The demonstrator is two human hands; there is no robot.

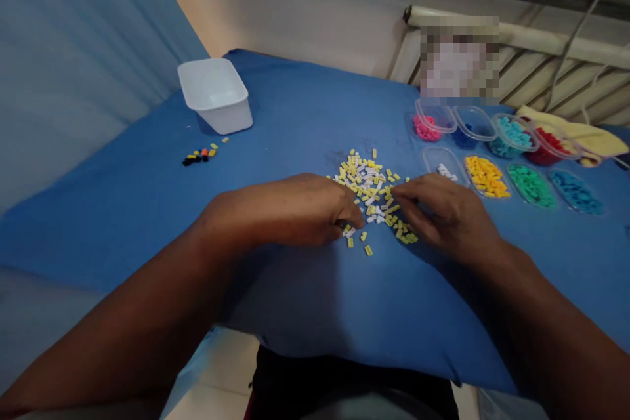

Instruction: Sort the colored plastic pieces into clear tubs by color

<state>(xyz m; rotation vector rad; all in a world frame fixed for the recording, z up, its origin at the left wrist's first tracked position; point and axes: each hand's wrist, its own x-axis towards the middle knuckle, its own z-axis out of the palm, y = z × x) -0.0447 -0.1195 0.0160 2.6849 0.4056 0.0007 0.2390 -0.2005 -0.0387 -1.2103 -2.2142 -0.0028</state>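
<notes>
A loose pile of small pale yellow and white toy building bricks lies on the blue cloth in front of me. My left hand rests at the pile's left edge, palm down, fingers curled over a few bricks; its grip is hidden beneath it. From the right, my right hand reaches to the pile, thumb and fingertips drawn close together at the pale yellow bricks. Whatever sits between those fingertips is too small to make out. Several single bricks lie scattered just below the pile.
At the back left stands a white tub, with several black, orange and yellow bricks near it. Clear containers of sorted bricks stand on the right, including yellow, green and pink. A radiator is behind.
</notes>
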